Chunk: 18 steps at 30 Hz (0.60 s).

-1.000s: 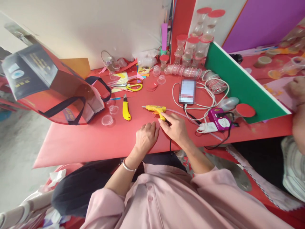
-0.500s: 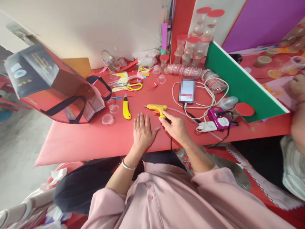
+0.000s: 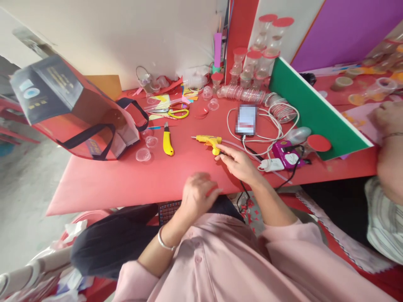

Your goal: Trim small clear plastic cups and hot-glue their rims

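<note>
A yellow hot glue gun (image 3: 208,139) lies on the red tabletop, its nozzle pointing left. My right hand (image 3: 238,164) has its fingertips and thumb closed on the lower end of the gun's handle, where the black cord comes out. Close to the table's front edge, my left hand (image 3: 199,193) is blurred, with its fingers loosely bent and the thumb apart; nothing shows in it. Left of the glue gun rests a yellow utility knife (image 3: 168,141). Small clear plastic cups (image 3: 143,154) lie beyond the knife.
A large gift bag (image 3: 78,113) stands at left. Scissors (image 3: 178,111) lie among paper scraps. Behind are a phone (image 3: 247,120), white cable, stacked clear containers (image 3: 248,67) and a purple power adapter (image 3: 288,154). A green board (image 3: 317,111) separates another person's arm (image 3: 390,142).
My left hand has lifted from flat on the table and drawn back towards me, its fingers bending. My right hand has shifted slightly right and back, still at the glue gun's handle.
</note>
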Each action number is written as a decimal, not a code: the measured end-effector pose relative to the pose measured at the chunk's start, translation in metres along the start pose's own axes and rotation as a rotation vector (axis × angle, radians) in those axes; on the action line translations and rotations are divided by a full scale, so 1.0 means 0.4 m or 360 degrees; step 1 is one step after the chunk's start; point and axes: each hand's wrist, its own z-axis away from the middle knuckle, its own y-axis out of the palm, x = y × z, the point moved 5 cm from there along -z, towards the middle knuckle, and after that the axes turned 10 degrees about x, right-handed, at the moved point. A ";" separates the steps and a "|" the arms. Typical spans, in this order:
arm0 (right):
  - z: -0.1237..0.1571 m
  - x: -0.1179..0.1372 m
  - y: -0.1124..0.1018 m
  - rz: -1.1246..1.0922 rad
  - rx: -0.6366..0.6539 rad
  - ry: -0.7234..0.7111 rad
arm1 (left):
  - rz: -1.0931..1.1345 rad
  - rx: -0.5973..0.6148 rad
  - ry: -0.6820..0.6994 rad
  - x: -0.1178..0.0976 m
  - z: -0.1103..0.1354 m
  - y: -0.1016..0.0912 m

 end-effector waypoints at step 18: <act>0.049 0.029 0.001 0.1190 -0.0210 -0.0059 | 0.0090 0.0442 0.0587 -0.141 0.014 0.198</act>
